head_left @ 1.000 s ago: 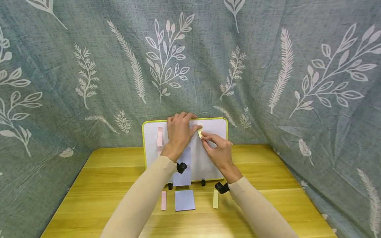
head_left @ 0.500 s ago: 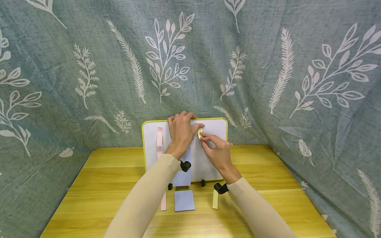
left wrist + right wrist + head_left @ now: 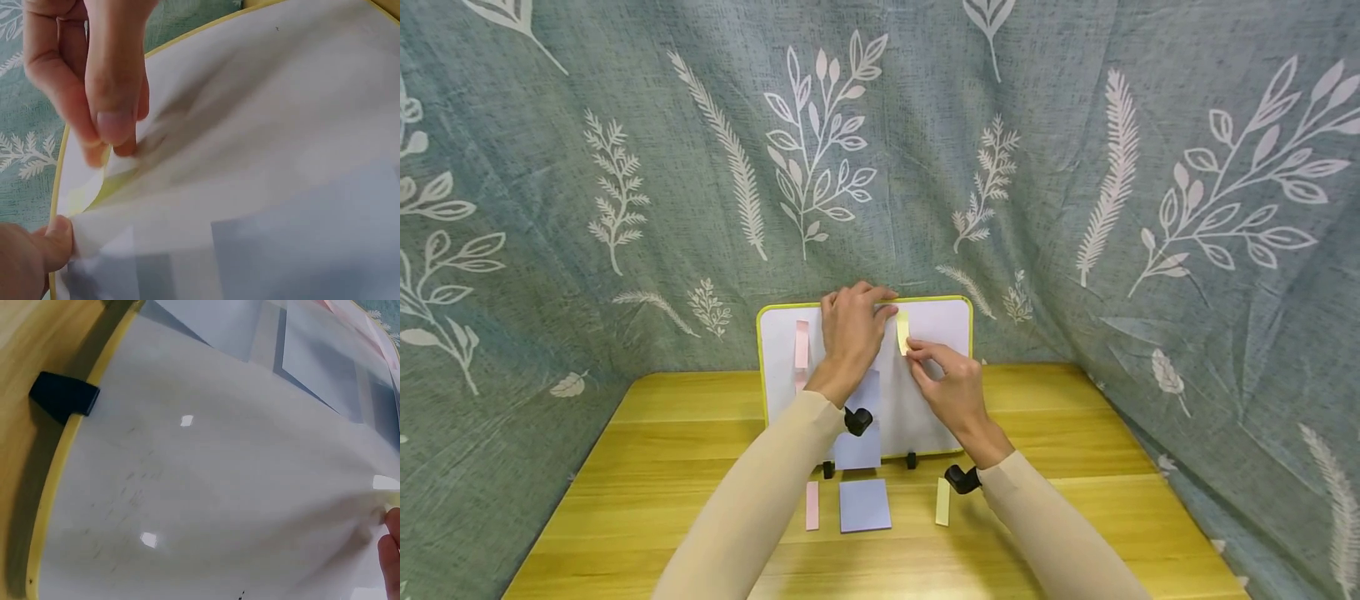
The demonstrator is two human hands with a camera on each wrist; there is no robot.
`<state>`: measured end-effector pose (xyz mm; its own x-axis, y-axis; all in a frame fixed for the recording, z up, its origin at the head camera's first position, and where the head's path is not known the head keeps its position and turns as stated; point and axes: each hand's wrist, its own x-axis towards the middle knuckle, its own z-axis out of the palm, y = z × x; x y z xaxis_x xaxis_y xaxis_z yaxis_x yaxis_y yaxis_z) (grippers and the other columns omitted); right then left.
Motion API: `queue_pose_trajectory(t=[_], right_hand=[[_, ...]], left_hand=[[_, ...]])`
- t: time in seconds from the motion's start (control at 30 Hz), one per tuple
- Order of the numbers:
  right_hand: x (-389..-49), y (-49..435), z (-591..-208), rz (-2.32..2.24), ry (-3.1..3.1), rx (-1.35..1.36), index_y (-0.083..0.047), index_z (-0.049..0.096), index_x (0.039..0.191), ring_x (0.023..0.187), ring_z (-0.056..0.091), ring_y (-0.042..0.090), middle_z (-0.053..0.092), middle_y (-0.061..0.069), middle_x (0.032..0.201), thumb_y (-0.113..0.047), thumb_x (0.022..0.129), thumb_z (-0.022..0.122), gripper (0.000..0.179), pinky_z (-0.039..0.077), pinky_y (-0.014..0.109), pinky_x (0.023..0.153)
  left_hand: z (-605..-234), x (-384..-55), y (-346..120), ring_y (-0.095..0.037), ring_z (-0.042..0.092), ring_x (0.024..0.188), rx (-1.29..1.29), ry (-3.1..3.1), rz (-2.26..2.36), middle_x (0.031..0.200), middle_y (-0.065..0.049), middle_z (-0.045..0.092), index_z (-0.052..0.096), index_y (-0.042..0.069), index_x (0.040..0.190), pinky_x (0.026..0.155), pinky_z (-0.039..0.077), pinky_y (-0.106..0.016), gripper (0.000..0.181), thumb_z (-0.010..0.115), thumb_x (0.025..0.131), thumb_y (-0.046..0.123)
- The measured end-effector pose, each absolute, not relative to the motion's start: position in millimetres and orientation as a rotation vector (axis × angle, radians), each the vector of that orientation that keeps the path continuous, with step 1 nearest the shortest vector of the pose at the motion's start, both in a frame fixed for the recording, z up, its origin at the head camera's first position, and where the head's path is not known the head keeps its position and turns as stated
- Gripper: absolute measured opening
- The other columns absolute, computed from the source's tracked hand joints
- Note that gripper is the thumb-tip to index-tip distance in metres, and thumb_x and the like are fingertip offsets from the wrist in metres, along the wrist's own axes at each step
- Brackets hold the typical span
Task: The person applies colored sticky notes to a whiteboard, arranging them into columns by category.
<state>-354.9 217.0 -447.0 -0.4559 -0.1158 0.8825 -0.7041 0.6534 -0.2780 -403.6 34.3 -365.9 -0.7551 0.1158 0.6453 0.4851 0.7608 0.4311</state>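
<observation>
While your right grip [image 3: 953, 382] pinched the lower end of the yellow sticky note [image 3: 902, 332], high on the whiteboard [image 3: 917, 408], your left grip [image 3: 853, 333] clasped the board's top edge; sound technique called for squaring the note before smoothing it downward.

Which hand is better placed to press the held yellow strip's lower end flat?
Probably the right hand: it pinches the yellow strip by its lower end, while the left hand holds the board by its top edge.
</observation>
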Motion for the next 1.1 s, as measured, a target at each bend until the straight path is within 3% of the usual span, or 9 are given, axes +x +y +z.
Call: queue_pose_trajectory(t=[0.23,0.5,1.1], right_hand=[[-347,225,-449,0.790,-1.965,0.654,-0.001,0.089,0.109,0.110,0.089,0.034,0.090,0.017,0.121,0.007,0.094,0.092,0.018,0.071,0.052,0.096],[-336,235,-453,0.772,-1.979,0.676,-0.003,0.090,0.109,0.109,0.089,0.035,0.090,0.015,0.120,0.009,0.092,0.093,0.021,0.071,0.055,0.094],[-304,256,-464,0.719,-2.040,0.722,-0.004,0.089,0.107,0.108,0.088,0.035,0.090,0.016,0.120,0.010,0.091,0.092,0.021,0.071,0.054,0.088]], left_hand=[[-378,-406,24,-0.030,0.081,0.119,-0.559,-2.169,-0.819,0.126,-0.003,0.088,0.092,0.022,0.125,0.127,0.052,-0.060,0.025,0.092,0.101,0.015],[-381,-380,8,-0.034,0.074,0.141,-0.690,-2.150,-0.714,0.148,-0.007,0.080,0.087,0.017,0.136,0.139,0.042,-0.066,0.032,0.090,0.104,0.016],[-406,-345,-15,-0.034,0.076,0.132,-0.830,-2.110,-0.588,0.143,-0.007,0.081,0.088,0.019,0.131,0.135,0.047,-0.064,0.026,0.091,0.105,0.019]])
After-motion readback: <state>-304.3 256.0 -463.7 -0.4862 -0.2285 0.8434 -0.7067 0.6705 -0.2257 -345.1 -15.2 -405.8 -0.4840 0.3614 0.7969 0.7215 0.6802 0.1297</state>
